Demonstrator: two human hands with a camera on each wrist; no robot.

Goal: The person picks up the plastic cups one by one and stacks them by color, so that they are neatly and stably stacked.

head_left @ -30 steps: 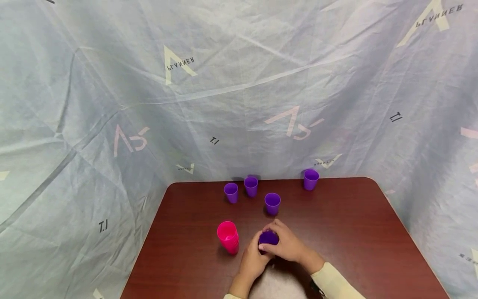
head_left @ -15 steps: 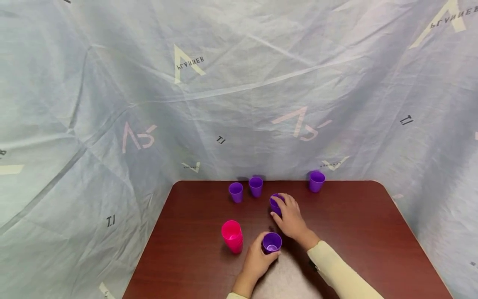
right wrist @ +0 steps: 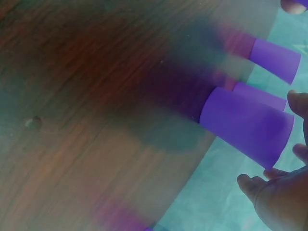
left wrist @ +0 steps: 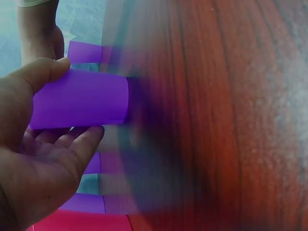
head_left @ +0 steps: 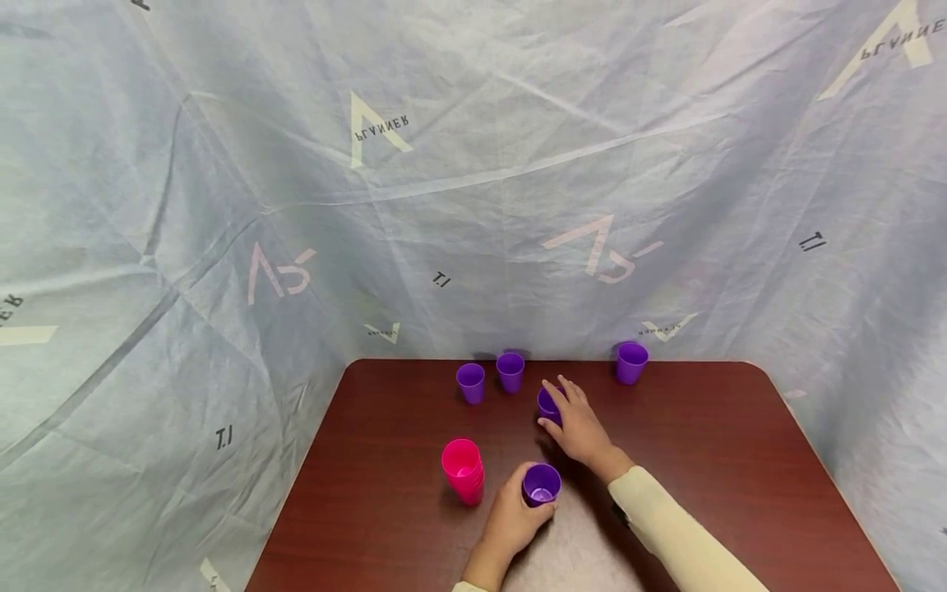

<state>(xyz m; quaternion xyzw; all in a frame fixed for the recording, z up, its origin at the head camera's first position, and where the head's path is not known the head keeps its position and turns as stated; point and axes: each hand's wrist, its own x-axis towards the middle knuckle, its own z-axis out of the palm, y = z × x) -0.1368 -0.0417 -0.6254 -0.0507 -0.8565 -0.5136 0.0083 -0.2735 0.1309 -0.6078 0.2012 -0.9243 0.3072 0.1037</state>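
Observation:
In the head view, my left hand (head_left: 510, 516) holds a purple cup (head_left: 542, 485) upright near the middle of the table. The left wrist view shows the thumb on one side of this cup (left wrist: 82, 98) and fingers on the other. Farther back, my right hand (head_left: 586, 429) reaches around a second purple cup (head_left: 548, 406), partly hidden by the fingers. In the right wrist view that cup (right wrist: 245, 127) stands between the spread thumb and fingers, with a gap visible beside it. A stack of pink cups (head_left: 464, 473) stands left of my left hand.
Two purple cups, one on the left (head_left: 471, 384) and one beside it (head_left: 510, 373), stand near the back edge of the brown table (head_left: 385, 493). Another purple cup (head_left: 632, 363) is at the back right. A grey printed cloth (head_left: 473, 205) hangs behind the table.
My right hand has left the near purple cup and moved forward to the one behind it. My left hand keeps hold of the near cup. The head view has shifted slightly.

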